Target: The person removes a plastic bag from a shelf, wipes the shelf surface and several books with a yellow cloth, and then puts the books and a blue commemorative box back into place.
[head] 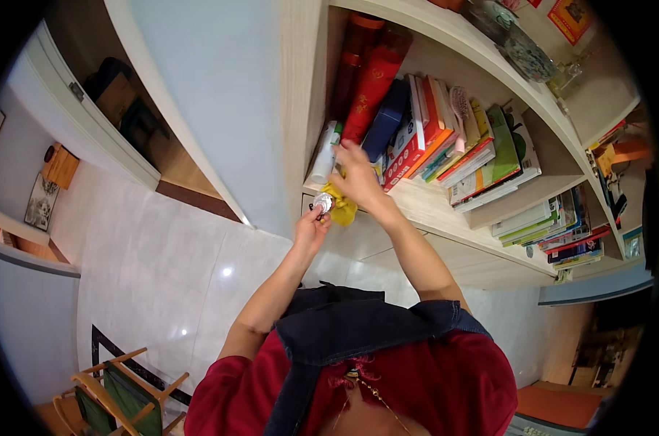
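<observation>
My left hand (312,231) grips a small, round silver metallic object (323,203) with a ridged edge, in front of the shelf's lower lip. My right hand (362,177) is motion-blurred just above and to the right of it, over the shelf edge, thumb and fingers apart. A crumpled yellow cloth (343,211) hangs beside the silver object, below my right hand; which hand holds it is unclear. Past my right fingers, a white cylindrical container (324,161) leans in the compartment's left corner. A red cylindrical gift tube (372,90) stands behind it.
A dark blue box (385,120), several books (416,141) and a pink hairbrush (459,114) fill the shelf rightward. Glassware (525,54) stands on the shelf above. A wooden folding chair (128,392) with green fabric is at lower left on the tiled floor (160,261).
</observation>
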Tool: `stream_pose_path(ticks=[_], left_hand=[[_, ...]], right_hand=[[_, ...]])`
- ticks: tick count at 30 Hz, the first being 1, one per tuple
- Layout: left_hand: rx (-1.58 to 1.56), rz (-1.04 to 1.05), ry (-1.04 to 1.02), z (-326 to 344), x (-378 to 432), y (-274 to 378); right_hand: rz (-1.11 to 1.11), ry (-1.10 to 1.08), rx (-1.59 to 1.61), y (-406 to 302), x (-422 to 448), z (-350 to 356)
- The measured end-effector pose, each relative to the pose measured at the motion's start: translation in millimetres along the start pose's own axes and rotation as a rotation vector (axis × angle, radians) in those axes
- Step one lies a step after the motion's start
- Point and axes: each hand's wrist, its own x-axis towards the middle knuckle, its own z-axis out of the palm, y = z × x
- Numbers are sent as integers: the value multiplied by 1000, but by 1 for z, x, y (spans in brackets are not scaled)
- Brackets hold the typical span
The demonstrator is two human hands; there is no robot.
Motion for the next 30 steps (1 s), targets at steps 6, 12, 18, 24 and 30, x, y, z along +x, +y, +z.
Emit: stream_pose_path(ticks=[6, 12, 18, 24, 30], left_hand=[[52, 10, 45, 5, -7, 8], [66, -5, 17, 10, -9, 21], [135, -30, -12, 23, 9, 17], [110, -47, -19, 18, 15, 17], [119, -85, -24, 24, 14, 12]], right_hand=[[136, -582, -46, 19, 19, 48], [299, -299, 337, 18, 56, 19], [812, -137, 885, 40, 131, 9], [689, 13, 592, 30, 144, 22], [409, 247, 264, 53, 136, 41]])
